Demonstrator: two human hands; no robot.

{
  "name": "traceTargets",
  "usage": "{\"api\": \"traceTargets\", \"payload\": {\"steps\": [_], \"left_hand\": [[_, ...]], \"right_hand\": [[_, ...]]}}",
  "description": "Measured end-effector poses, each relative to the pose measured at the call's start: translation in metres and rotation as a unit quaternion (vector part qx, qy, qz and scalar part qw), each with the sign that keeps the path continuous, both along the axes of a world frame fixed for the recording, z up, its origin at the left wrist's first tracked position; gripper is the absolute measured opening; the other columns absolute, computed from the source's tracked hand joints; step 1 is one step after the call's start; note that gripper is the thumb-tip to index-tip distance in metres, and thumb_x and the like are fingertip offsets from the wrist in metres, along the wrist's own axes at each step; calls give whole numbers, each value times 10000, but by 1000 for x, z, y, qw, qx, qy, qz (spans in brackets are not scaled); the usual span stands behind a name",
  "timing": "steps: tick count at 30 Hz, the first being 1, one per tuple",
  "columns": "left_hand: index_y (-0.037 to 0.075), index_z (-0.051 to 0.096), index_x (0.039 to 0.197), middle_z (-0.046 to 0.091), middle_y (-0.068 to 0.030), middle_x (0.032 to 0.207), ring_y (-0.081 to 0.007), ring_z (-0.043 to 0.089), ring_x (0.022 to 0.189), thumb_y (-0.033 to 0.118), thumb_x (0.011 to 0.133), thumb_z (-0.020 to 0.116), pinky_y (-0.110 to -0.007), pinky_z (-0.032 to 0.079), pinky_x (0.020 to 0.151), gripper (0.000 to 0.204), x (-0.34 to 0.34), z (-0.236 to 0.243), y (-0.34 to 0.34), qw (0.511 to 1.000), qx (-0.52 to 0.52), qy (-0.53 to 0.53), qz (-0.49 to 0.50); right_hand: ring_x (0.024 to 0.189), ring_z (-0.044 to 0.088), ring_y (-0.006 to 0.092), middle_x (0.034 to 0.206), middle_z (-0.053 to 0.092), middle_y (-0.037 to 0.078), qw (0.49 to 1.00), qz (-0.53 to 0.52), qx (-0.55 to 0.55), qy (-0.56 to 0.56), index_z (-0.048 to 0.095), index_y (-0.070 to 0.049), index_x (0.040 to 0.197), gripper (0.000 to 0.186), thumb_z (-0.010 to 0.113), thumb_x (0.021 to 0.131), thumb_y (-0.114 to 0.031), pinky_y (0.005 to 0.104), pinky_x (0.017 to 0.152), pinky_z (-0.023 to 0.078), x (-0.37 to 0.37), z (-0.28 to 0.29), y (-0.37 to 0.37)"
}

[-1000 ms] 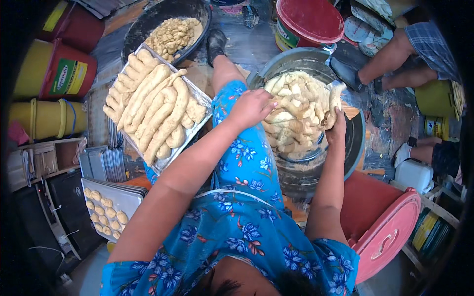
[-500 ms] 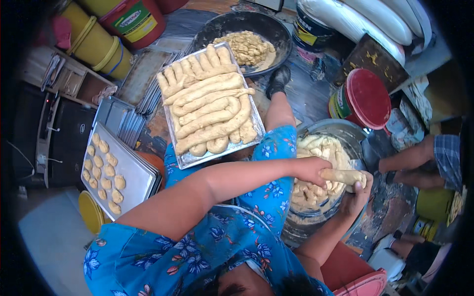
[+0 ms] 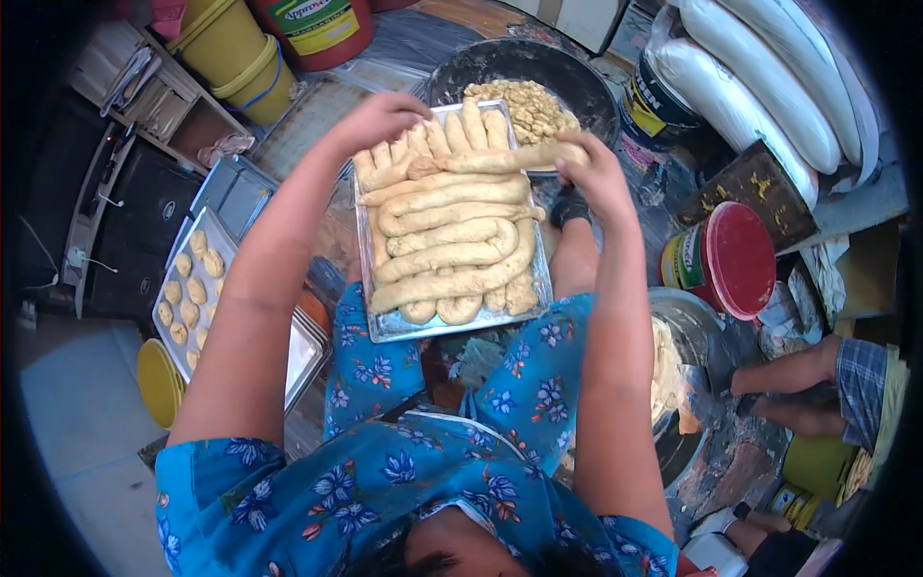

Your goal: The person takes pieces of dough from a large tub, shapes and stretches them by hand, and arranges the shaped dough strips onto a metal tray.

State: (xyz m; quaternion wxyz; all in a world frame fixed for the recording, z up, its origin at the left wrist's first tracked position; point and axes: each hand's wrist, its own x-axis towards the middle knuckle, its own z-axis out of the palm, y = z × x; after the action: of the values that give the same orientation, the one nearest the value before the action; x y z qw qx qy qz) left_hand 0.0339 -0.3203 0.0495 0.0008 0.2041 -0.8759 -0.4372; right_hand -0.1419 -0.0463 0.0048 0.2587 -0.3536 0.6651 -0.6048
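A rectangular metal tray (image 3: 369, 274) rests across my lap, holding a long rope of dough (image 3: 452, 282) folded back and forth. Shorter dough sticks (image 3: 433, 138) line its far end. Across the far part lies another dough rope (image 3: 490, 161), its right end jutting past the tray's rim. My right hand (image 3: 598, 178) is closed around that jutting end. At the tray's far left corner is my left hand (image 3: 386, 117), fingers stretched over the dough sticks and apparently grasping nothing. Whether its fingertips touch the dough, I cannot tell.
Beyond the tray sits a black basin (image 3: 591, 88) with lumpy dough. A metal basin (image 3: 694, 351) of dough stands to my right, partly behind my arm. At left, another tray (image 3: 306, 348) bears small dough pieces. Another person's legs (image 3: 793, 370) are at right, near a red-lidded bucket (image 3: 740, 260).
Both hands have moved from above the right-hand basin to the tray's far end. The dough piece they held there now appears laid across the tray as a rope.
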Motion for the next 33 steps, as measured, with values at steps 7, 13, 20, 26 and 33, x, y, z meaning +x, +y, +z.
{"api": "traceTargets", "payload": {"steps": [7, 13, 20, 26, 33], "left_hand": [[18, 408, 1251, 460, -121, 1214, -196, 427, 1126, 246, 670, 731, -338, 381, 919, 703, 18, -39, -8, 980, -4, 196, -5], [34, 468, 1194, 542, -96, 1096, -182, 495, 1028, 247, 740, 663, -317, 389, 883, 537, -5, -63, -17, 984, 156, 89, 16], [44, 565, 1117, 554, -129, 1088, -243, 554, 959, 314, 804, 596, -322, 419, 835, 415, 49, -102, -61, 989, -136, -48, 19], [94, 565, 1143, 440, -160, 1274, -299, 445, 1145, 411, 828, 517, -350, 369, 918, 450, 45, -101, -39, 950, -283, -128, -22], [96, 306, 1346, 280, -176, 1387, -294, 261, 1290, 477, 859, 427, -417, 213, 1037, 630, 8, -110, -16, 967, -241, -76, -26]], "right_hand": [[571, 527, 105, 841, 591, 79, 979, 168, -101, -58, 558, 21, 1016, 307, 490, 718, -6, 232, 558, 436, 25, 58, -112], [709, 587, 126, 973, 599, 90, 972, 144, -171, 75, 551, 6, 1057, 268, 536, 798, -62, 247, 653, 490, 13, 72, -129], [832, 591, 286, 877, 620, 158, 940, 15, 221, 259, 632, -100, 966, 216, 580, 765, -160, 347, 765, 451, -1, -76, -127], [1057, 467, 282, 1034, 545, 115, 891, -94, 209, 392, 593, -119, 1051, 286, 549, 801, -252, 422, 936, 310, 8, -85, -95], [983, 519, 308, 1009, 572, 155, 932, -182, 33, 312, 597, -48, 1008, 250, 570, 782, -152, 359, 881, 386, 12, -74, 73]]}}
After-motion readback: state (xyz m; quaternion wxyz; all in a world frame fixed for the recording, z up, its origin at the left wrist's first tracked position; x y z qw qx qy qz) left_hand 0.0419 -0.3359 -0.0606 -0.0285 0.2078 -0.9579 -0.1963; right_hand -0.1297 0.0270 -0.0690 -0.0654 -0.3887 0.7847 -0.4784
